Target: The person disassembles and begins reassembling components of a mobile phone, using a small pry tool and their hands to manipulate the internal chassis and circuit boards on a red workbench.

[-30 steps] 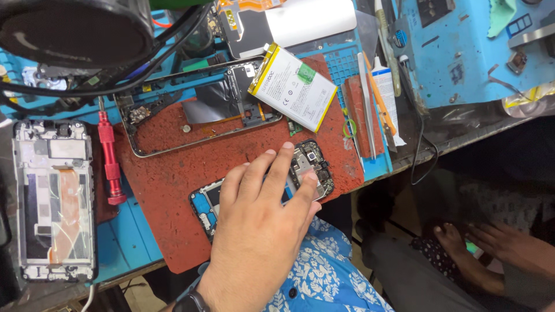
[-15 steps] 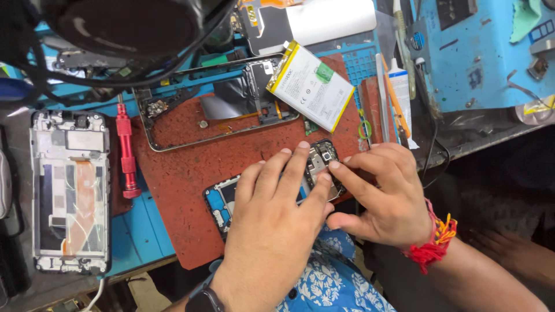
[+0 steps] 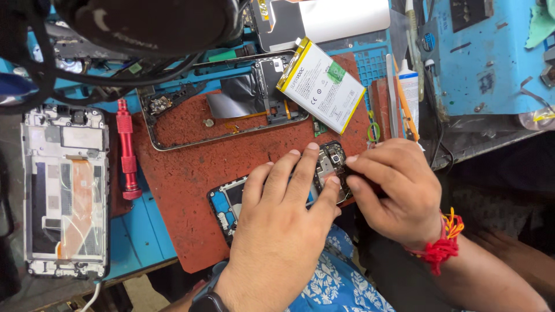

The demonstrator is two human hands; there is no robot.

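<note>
Both hands on the opened blue-framed phone body (image 3: 231, 202) at the red-brown rubber mat's (image 3: 185, 167) near edge: my left hand (image 3: 283, 231) flat, fingers spread, my right hand (image 3: 393, 190) pinching its camera end; slipping could, I judge, tear fine connectors.

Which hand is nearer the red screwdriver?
Left. The left hand lies on the opened phone, right of the red screwdriver; the right hand is farther right still.
</note>
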